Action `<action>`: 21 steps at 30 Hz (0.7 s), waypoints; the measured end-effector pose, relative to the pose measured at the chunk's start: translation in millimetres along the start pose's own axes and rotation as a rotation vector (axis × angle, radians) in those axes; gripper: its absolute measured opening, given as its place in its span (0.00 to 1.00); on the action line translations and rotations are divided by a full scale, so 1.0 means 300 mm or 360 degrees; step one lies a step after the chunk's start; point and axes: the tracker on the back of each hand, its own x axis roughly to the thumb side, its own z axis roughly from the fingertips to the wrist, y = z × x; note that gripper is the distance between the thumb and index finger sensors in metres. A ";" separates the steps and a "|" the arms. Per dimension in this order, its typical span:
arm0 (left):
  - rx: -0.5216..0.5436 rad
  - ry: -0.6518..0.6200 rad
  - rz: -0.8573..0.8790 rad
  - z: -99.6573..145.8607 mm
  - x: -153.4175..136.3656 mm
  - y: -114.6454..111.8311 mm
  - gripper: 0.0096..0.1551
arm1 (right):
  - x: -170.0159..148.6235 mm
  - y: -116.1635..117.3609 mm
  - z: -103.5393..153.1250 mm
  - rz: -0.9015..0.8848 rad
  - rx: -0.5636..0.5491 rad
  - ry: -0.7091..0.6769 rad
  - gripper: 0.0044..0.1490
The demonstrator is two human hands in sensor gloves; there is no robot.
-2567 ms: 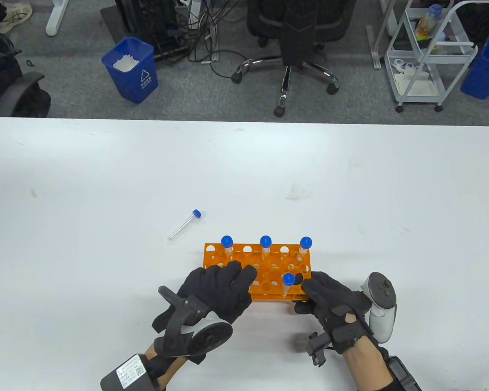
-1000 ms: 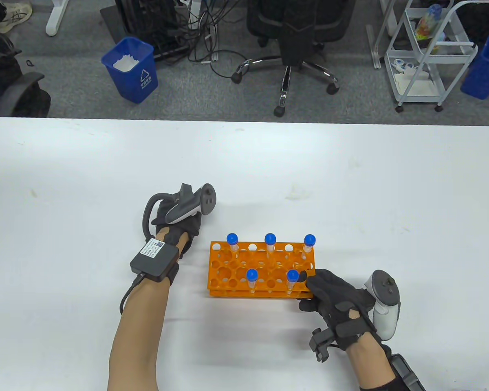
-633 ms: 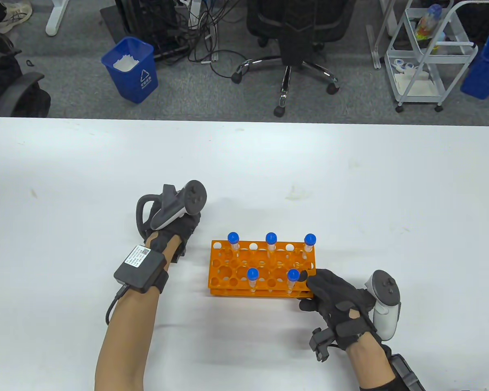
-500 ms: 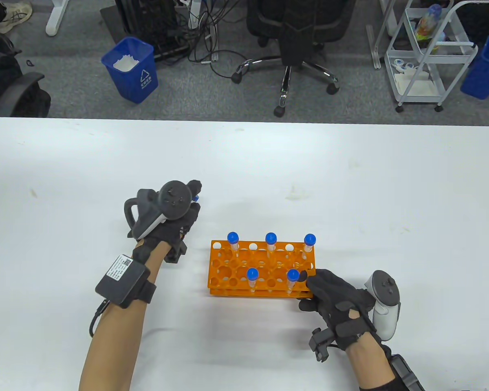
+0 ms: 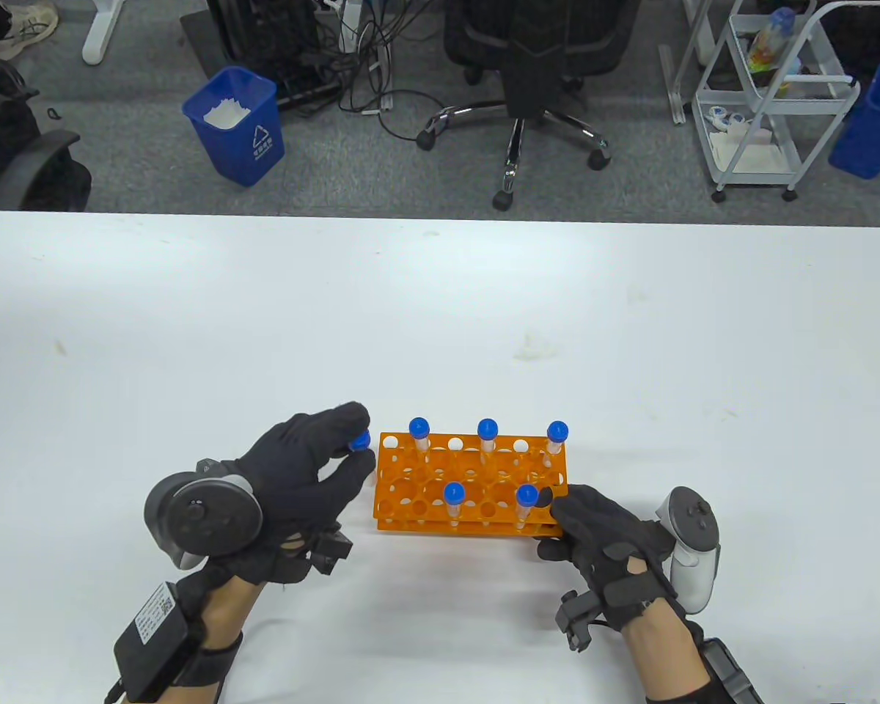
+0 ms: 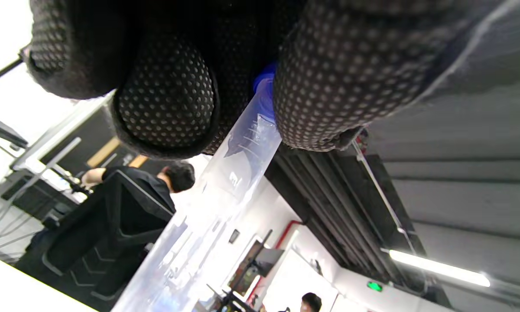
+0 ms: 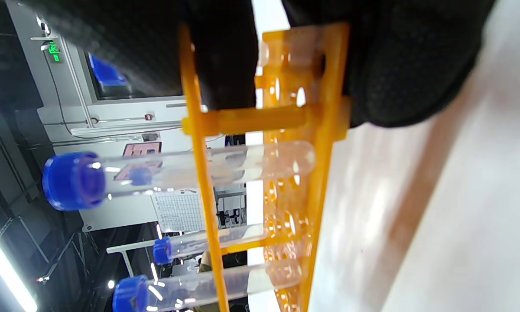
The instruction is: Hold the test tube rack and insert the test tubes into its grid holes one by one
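Fingers point(image 6: 169, 99) of the left hand point(image 5: 293, 477) pinch a capped tube point(image 6: 238, 164) just below its blue cap point(image 5: 358, 441); left wrist view shows the clear body running down and away from two dotted fingertips pressed on either side of it. In the table view only the cap shows between the fingertips, just beside the left end of the orange rack point(image 5: 411, 506), apart from it and above the table point(image 5: 440, 308). Rack sits on the table near the front edge, long side across. Five blue-capped tubes stand upright in it: three along the far row, two in the near row point(image 5: 452, 493). Right hand point(image 5: 601, 535) grips the rack's right end; right wrist view shows fingers wrapped over the end frame, thumb side on one face, fingers on the other, rack plates between them.
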 end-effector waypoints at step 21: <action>-0.0120 -0.0189 -0.0268 0.105 0.009 -0.115 0.29 | 0.000 -0.003 0.000 -0.0028 0.0001 -0.0010 0.28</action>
